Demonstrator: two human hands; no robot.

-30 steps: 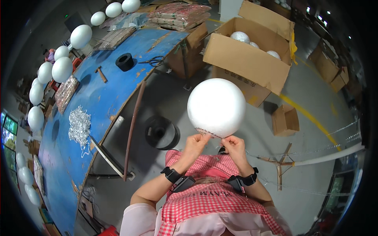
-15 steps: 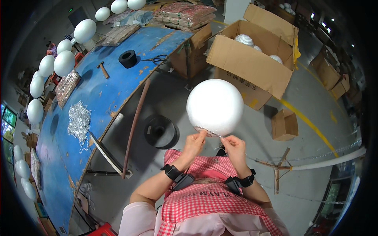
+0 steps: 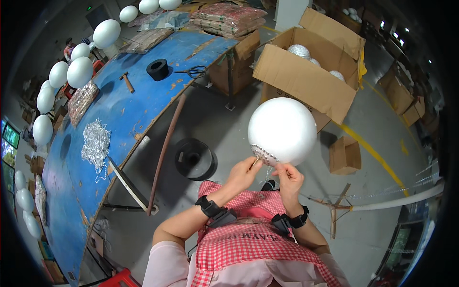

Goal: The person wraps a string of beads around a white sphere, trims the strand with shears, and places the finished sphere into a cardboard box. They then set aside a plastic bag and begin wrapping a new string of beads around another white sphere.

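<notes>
A blue bench (image 3: 129, 112) sweeps along the person's left, its surface scuffed down to patches of brown. Beyond its right edge, a box (image 3: 301, 79) stands open with beaded balls (image 3: 300, 51) inside. On the near side of the box, over the floor and clear of the bench's right edge, a plain white ball (image 3: 282, 129) sits in front of the person; what bears its weight is hidden.

The left hand (image 3: 243, 174) meets the ball low on its near side, but whether that grip closes on anything cannot be told. The right hand (image 3: 289, 182), its grip narrow, appears to pinch the beads (image 3: 265, 151) that curve around the ball's lower part. More strands lie in a silvery heap (image 3: 96, 143) toward the bench's right edge; scissors (image 3: 195, 71) lie at that edge, near the far end.

The work looks to be at an early row; the next move seemingly calls for a taut strand, laid snugly beside the last.
</notes>
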